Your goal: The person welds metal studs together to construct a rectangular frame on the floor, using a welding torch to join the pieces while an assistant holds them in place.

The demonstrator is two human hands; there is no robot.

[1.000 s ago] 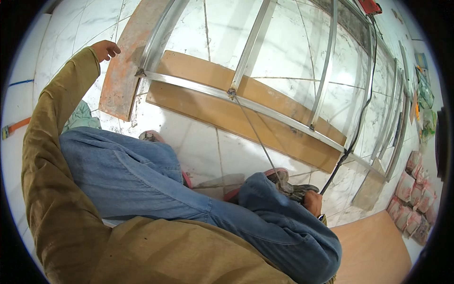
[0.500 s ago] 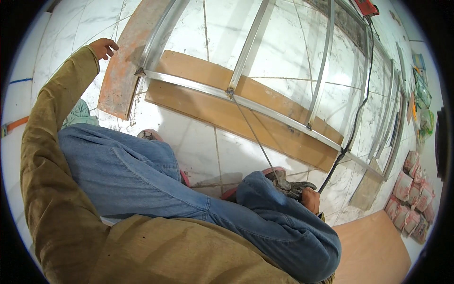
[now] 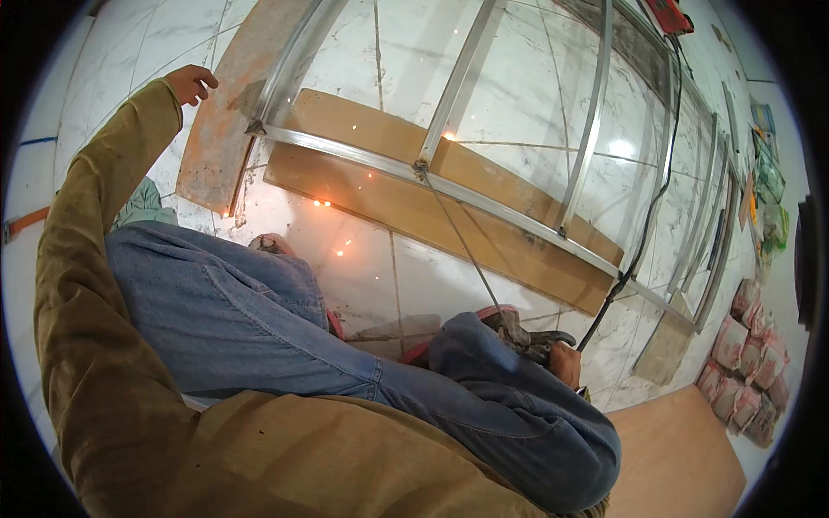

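My right hand is wrapped round the handle of a dark welding electrode holder beside my right knee. A long thin electrode runs from its jaws up to a joint on the metal tube frame. The tip is at the joint where a cross tube meets the front rail. Orange sparks are scattered over the floor and a brown board beneath the rail. Out to the far left, my left hand holds nothing, its fingers loosely bent and apart, close to a rust-stained board.
A black cable crosses the frame's right side toward a red device. Pink-and-white packets are piled at the right, near a tan sheet. Pale green cloth lies by my left leg. White tiles cover the floor.
Sparks have appeared around the joint, the brown board and the floor. Both hands stay nearly where they were, with the electrode still reaching the joint.
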